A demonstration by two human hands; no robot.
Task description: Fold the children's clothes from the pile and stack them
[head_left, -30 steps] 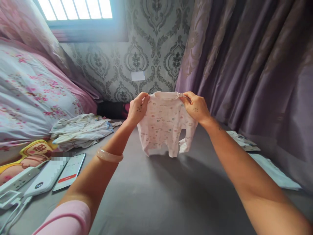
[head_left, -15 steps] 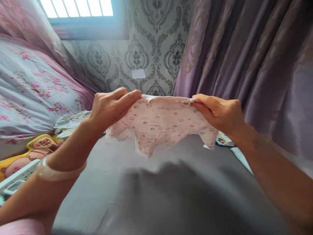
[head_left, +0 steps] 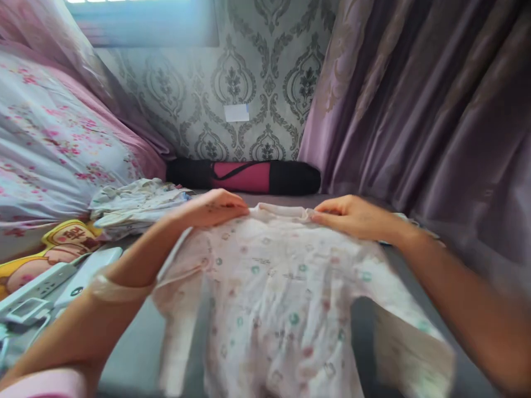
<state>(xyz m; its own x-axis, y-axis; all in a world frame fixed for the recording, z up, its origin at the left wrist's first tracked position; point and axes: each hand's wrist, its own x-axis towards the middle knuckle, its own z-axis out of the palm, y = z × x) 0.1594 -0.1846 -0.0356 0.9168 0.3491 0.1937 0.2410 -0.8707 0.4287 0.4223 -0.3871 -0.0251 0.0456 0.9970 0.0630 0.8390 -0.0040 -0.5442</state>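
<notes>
A small long-sleeved baby garment (head_left: pixel 277 282), white to pale pink with little green and reddish prints, hangs spread out over the grey sheet, its lower end cut off by the view's bottom edge. My left hand (head_left: pixel 213 207) pinches it at the shoulder, left of the neckband. On the other side of the neckband, my right hand (head_left: pixel 352 215) has thumb and fingers closed on the right shoulder. Both sleeves hang down toward me, slightly blurred.
Left of my arm lie a heap of folded clothes (head_left: pixel 133 202), a yellow cartoon cushion (head_left: pixel 62 243), a white power strip (head_left: pixel 43 284) and a white box (head_left: pixel 89 273). A black and pink roll bag (head_left: pixel 243 177) rests against the wall. Purple curtains (head_left: pixel 415 110) hang at right.
Both hands have come down, and the garment, bunched and raised before, now falls open toward me with its sleeves spread. The roll bag behind it has come into sight.
</notes>
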